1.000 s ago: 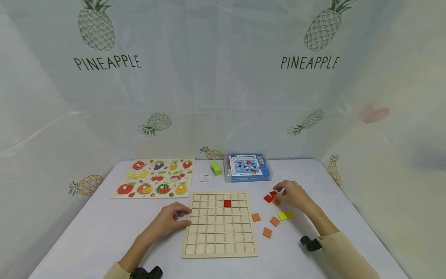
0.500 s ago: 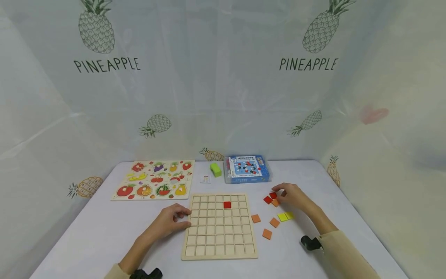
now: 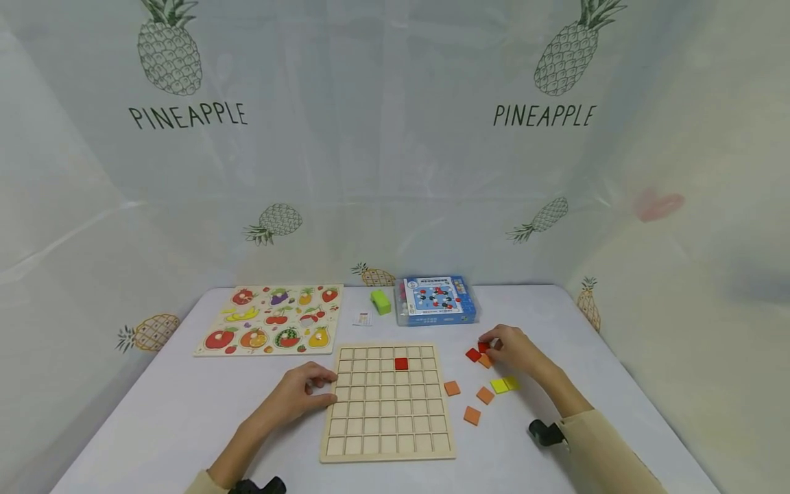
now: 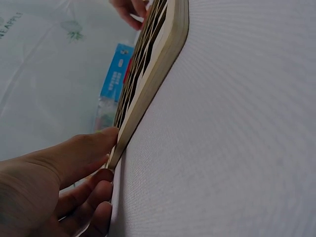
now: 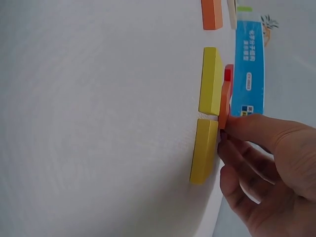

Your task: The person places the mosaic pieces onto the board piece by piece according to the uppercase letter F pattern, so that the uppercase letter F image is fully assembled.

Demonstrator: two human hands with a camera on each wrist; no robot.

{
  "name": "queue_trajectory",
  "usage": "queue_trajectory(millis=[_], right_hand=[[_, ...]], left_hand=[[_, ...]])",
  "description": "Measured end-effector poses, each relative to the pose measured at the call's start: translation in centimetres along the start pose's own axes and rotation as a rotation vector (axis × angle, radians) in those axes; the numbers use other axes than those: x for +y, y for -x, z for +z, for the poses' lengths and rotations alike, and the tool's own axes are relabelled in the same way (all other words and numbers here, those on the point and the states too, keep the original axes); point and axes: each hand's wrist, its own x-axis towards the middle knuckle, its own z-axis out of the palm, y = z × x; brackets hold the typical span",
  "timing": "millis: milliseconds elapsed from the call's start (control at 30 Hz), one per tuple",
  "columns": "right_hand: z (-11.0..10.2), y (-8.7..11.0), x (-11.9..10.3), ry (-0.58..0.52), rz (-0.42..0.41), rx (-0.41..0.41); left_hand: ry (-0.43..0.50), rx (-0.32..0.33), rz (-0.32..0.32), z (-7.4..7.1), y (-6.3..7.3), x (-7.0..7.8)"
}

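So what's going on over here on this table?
A person has their left hand against the left edge of a wooden grid board, where a single placed tile, red, sits in one square. The right hand is at a loose red tile; whether it's gripped is hard to tell. Next to that lie another red tile and an orange tile. Three more orange tiles and two yellow tiles lie nearby.

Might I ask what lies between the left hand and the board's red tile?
Only the grid board itself: its rim and empty cells, as the head view shows.
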Motion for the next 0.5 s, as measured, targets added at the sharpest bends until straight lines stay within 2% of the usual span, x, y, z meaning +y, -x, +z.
queue_trajectory(millis=[500], right_hand=[[0.32,-0.23,0.7,0.025,0.003,0.004]], left_hand=[[-0.002,0.004,0.017,0.08,0.0,-0.29]])
